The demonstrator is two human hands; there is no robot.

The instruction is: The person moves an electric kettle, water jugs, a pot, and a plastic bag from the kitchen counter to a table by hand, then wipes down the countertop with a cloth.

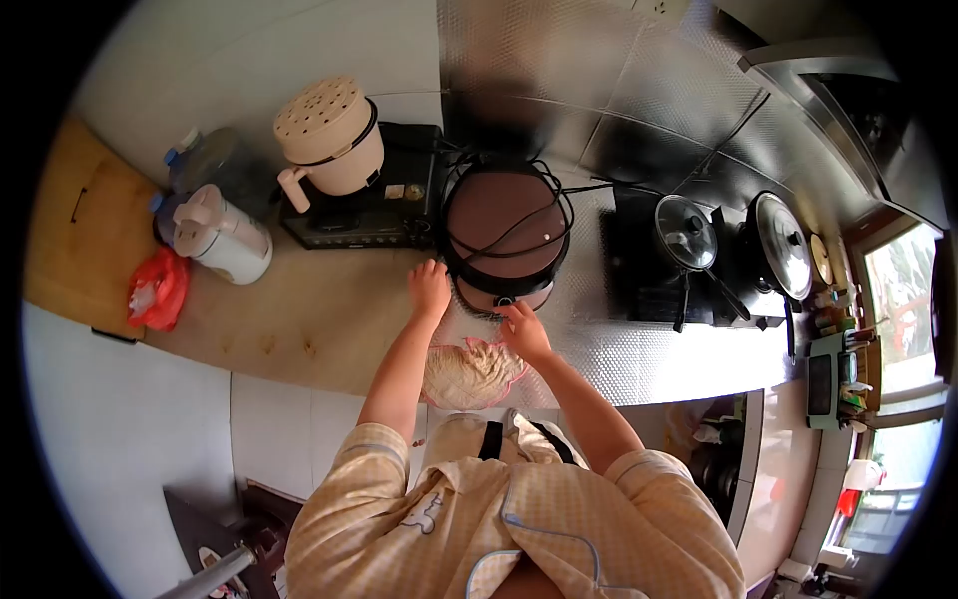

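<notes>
A round appliance (pixel 499 235) with a brownish-pink lid and a black rim sits on the counter, a black cord looped over its top. My right hand (pixel 522 327) is at its front, fingers bent at the dark knob or latch (pixel 504 302). My left hand (pixel 429 288) rests beside the appliance's left front edge, its fingers curled; whether they hold anything is hidden. Just below both hands, a crumpled beige cloth with a pink edge (pixel 471 374) lies at the counter's front edge.
Left of the appliance, a cream pot (pixel 344 160) stands on a black oven-like box (pixel 359 230). Farther left are a white jug (pixel 230 245) and a red plastic bag (pixel 160 288). On the right, two lidded pans (pixel 685 232) (pixel 778 245) sit on a black stove (pixel 639 270).
</notes>
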